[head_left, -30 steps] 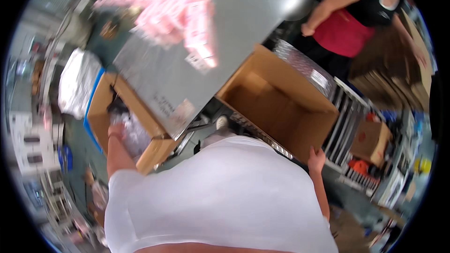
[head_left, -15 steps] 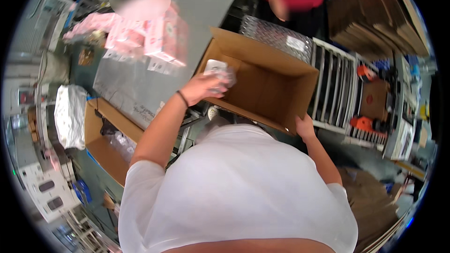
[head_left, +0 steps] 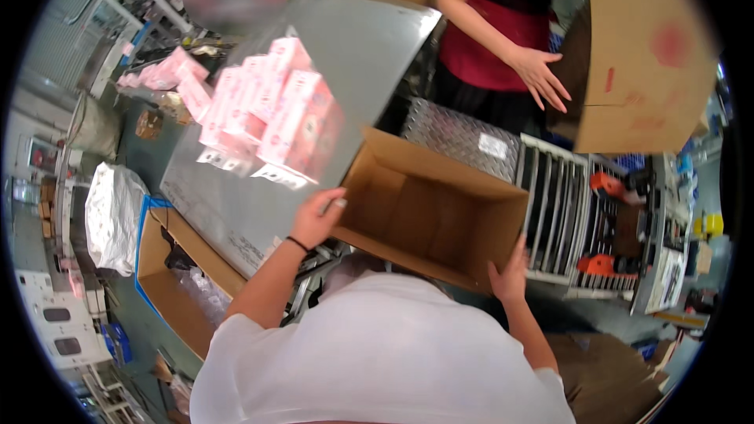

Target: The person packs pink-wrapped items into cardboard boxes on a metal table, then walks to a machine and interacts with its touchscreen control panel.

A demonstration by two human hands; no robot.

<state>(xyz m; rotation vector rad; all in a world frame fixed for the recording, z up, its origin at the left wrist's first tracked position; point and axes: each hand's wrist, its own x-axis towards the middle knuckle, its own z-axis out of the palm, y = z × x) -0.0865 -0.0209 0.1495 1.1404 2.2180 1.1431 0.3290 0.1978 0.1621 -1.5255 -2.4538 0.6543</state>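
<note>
An open cardboard box (head_left: 428,204) stands in front of me, its brown inside showing no contents. My left hand (head_left: 318,216) is closed at its left rim, fingers curled; a small pale bit shows at the fingertips, too small to name. Against the box's near right corner, my right hand (head_left: 510,268) grips the outer wall, fingers along the side. Pink-and-white printed packs (head_left: 302,126) stand and lean together on the grey metal table (head_left: 236,224), left of the box.
A bubble-wrapped block (head_left: 459,141) lies behind the box, beside a roller conveyor (head_left: 550,208) with orange-and-black clamps (head_left: 609,265). Across from me, a co-worker's hand (head_left: 538,71) is spread near a large cardboard sheet (head_left: 636,71). Another carton (head_left: 188,298) with clear plastic stands at lower left.
The clear and white item in my left hand is gone from view; that hand now sits at the box's rim. The co-worker's arm and a large cardboard sheet have come into view.
</note>
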